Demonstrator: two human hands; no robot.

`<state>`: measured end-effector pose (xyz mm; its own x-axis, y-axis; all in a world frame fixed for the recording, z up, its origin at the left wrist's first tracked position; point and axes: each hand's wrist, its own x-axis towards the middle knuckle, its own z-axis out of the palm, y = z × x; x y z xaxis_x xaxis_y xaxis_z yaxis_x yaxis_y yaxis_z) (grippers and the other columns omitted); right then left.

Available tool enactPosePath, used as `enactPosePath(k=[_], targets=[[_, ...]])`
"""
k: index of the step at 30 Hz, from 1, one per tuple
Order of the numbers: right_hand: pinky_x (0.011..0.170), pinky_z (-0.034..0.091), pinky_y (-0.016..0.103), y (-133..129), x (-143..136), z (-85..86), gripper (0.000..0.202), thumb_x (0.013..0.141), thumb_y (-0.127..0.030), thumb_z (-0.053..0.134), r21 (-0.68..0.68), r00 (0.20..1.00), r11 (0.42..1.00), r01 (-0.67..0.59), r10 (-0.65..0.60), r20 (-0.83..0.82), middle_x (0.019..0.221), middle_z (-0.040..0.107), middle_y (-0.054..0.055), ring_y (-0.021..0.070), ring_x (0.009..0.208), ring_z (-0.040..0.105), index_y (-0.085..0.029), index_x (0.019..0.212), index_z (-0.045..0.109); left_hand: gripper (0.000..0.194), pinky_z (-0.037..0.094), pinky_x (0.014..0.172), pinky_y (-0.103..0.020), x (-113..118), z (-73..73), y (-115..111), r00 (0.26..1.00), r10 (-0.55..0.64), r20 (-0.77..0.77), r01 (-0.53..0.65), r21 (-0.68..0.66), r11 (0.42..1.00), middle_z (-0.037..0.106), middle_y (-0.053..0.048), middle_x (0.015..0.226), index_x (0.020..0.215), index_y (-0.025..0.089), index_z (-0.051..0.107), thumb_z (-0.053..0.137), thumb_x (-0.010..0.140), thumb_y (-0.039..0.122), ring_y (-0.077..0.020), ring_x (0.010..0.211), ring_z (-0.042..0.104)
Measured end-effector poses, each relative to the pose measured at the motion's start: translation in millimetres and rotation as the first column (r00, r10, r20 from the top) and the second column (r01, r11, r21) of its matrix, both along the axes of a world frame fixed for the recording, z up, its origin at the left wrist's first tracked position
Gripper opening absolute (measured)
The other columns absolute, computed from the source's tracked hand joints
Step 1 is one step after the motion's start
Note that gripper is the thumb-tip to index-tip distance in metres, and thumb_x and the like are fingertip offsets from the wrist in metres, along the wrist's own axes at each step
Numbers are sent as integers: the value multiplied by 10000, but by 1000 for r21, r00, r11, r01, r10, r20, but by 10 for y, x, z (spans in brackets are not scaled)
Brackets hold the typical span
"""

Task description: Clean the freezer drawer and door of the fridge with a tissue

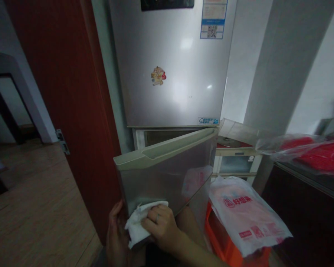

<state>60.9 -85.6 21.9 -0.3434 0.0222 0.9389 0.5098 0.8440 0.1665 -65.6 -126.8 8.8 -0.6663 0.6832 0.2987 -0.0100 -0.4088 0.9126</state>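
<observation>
A silver refrigerator door (161, 181), the lower one, stands ajar, swung toward me, with a pale green handle strip along its top. My right hand (161, 224), a ring on one finger, is closed on a crumpled white cloth (140, 220) and presses it against the door's lower left front. Whether the cloth is fabric or thick paper is unclear. At the door's left edge is my left hand (115, 231), its fingers curled against that edge beside the cloth; part of its grip is hidden.
Above is the closed upper refrigerator door (172, 66) with a worn sticker. A dark red wooden door (86, 129) stands close on the left. On the right, a white plastic bag (247, 215) lies over an orange crate (224, 244). A white cabinet (236, 163) stands behind.
</observation>
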Motion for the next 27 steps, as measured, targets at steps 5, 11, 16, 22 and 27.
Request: enactPosePath(k=[5, 11, 16, 22, 27], targets=[[563, 268, 274, -104, 283, 639, 482, 1044, -379, 255, -93, 971, 992, -91, 68, -229, 585, 481, 6, 121, 562, 442, -167, 747, 571, 522, 401, 1116, -436, -18, 13, 11, 970, -155, 186, 147, 59, 987, 649, -94, 1270, 1172, 219, 656, 572, 821, 597, -299, 1294, 517], [586, 262, 298, -93, 93, 1198, 438, 1042, -339, 292, 66, 972, 997, -40, 54, -231, 632, 511, 13, 127, 612, 445, -171, 781, 601, 581, 370, 1146, -464, 76, 115, -70, 961, -160, 224, 159, 23, 987, 614, -90, 1342, 1302, 240, 592, 523, 854, 603, -298, 1323, 500], [621, 255, 306, 44, -292, 1153, 295, 972, -229, 450, 141, 985, 986, 90, -68, -157, 626, 477, -15, 131, 631, 443, -200, 693, 541, 524, 265, 1206, -440, 64, 52, -77, 997, -21, 79, 27, -69, 997, 583, -98, 1374, 1153, 180, 675, 645, 783, 551, -322, 1418, 358], [626, 235, 297, 256, -214, 1006, 257, 950, -198, 501, 273, 996, 958, 85, -81, -28, 635, 476, -29, 133, 619, 426, -199, 693, 502, 564, 350, 1152, -413, 75, 42, 7, 998, 51, -31, -54, -86, 995, 555, -114, 1402, 1241, 150, 629, 596, 820, 523, -328, 1385, 397], [625, 230, 293, 532, 163, 869, 247, 946, -156, 511, 362, 991, 930, 60, -98, 87, 635, 504, -35, 127, 609, 415, -198, 703, 517, 696, 427, 1086, -419, 127, 222, 2, 999, -24, 30, 27, -105, 994, 551, -128, 1405, 1371, 166, 535, 565, 834, 608, -326, 1334, 463]])
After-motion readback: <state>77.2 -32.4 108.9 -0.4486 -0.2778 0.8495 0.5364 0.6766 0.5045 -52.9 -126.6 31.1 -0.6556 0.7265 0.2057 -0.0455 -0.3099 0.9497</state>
